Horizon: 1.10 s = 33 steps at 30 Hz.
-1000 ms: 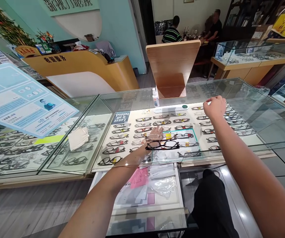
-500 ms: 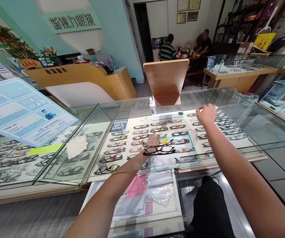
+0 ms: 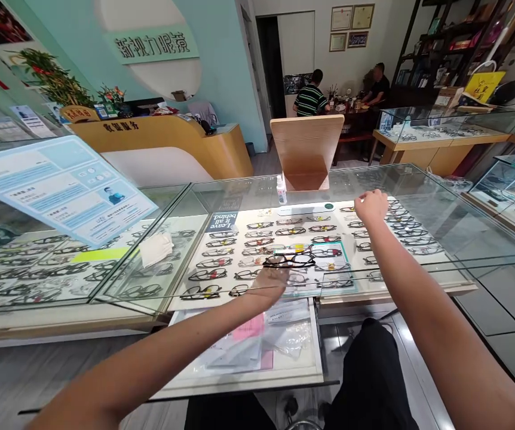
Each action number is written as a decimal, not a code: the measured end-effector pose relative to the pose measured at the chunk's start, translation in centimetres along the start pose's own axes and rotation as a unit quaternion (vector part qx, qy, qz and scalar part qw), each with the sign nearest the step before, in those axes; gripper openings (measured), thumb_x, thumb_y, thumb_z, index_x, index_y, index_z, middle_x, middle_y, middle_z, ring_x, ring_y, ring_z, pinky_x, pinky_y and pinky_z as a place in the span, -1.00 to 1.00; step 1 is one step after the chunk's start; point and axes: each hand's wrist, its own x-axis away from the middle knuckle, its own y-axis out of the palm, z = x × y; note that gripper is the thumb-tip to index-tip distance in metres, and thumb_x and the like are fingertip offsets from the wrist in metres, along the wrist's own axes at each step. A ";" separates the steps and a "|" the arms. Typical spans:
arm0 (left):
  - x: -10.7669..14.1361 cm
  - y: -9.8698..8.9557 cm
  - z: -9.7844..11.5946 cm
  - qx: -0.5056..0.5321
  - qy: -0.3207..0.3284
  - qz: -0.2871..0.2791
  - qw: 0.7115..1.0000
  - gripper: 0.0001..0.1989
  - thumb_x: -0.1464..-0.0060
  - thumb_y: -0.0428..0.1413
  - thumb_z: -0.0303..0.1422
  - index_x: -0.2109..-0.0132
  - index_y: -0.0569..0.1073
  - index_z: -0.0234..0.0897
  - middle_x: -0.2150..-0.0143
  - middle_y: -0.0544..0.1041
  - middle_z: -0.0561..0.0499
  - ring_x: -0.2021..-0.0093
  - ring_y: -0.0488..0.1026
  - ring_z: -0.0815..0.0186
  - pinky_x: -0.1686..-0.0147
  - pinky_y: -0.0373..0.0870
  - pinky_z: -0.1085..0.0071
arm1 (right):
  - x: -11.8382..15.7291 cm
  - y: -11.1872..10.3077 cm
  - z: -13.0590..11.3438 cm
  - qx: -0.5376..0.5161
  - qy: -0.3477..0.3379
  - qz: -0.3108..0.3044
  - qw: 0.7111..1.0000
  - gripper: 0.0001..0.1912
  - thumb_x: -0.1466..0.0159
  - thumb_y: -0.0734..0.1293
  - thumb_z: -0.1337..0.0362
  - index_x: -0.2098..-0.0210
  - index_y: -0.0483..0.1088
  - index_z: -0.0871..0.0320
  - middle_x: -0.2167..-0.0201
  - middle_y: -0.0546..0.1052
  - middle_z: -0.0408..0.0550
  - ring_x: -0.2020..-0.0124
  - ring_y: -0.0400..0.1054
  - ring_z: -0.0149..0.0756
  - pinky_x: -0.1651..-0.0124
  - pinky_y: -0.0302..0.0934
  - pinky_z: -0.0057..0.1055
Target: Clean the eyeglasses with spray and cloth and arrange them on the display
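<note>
My left hand [image 3: 276, 278] is inside the glass showcase, low over the rows of eyeglasses [image 3: 291, 231] on the white tray. A pair of black-framed glasses [image 3: 290, 260], lying on the glass top, overlaps it in view, and blur hides its fingers. Under and beside that hand lies a teal-edged sheet [image 3: 343, 254] with glasses on it. At the tray's far right part is my right hand [image 3: 373, 206], its fingers curled in and closed. What they hold, if anything, is hidden. Several frames lie around that hand in rows.
An open drawer [image 3: 304, 364] with papers and plastic bags juts out below the showcase. A spray bottle [image 3: 281, 190] and a folded cloth [image 3: 156, 249] rest on the glass. A light-blue leaflet [image 3: 64, 188] stands at left. Behind the counter is a wooden chair [image 3: 306, 143]; two people sit farther back.
My left hand has drawn back toward me, from spread over the frames to near the tray's front. My right hand stays at about the same place. The view has tilted slightly.
</note>
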 end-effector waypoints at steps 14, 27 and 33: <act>7.1 -14.2 12.9 -0.129 0.102 -0.045 0.985 -0.48 -0.40 0.07 -0.42 -0.44 0.43 -0.24 -0.55 0.35 -0.16 -0.61 0.13 -0.11 -0.48 0.21 -0.07 | 0.3 0.0 0.5 -0.023 0.007 0.011 1.000 -0.70 -0.29 0.25 0.23 0.20 0.60 0.21 0.04 0.44 0.23 -0.03 0.17 0.09 -0.18 0.17 0.03; -8.9 -13.3 -0.1 -0.278 -0.021 -0.081 0.957 -0.59 -0.41 -0.09 -0.49 -0.14 0.62 -0.42 -0.32 0.56 -0.30 -0.44 0.29 -0.14 -0.31 0.17 0.00 | -0.1 0.5 0.3 -0.025 -0.001 -0.001 1.000 -0.70 -0.33 0.25 0.23 0.18 0.61 0.21 -0.04 0.49 0.26 -0.12 0.22 0.15 -0.25 0.18 0.07; -9.9 -11.9 -1.2 -0.259 -0.011 -0.090 0.962 -0.60 -0.42 -0.07 -0.44 -0.14 0.63 -0.39 -0.32 0.57 -0.28 -0.46 0.29 -0.13 -0.32 0.18 0.00 | -0.3 0.8 0.3 -0.017 -0.002 -0.010 1.000 -0.69 -0.33 0.25 0.23 0.15 0.61 0.20 -0.04 0.48 0.24 -0.11 0.20 0.12 -0.23 0.16 0.03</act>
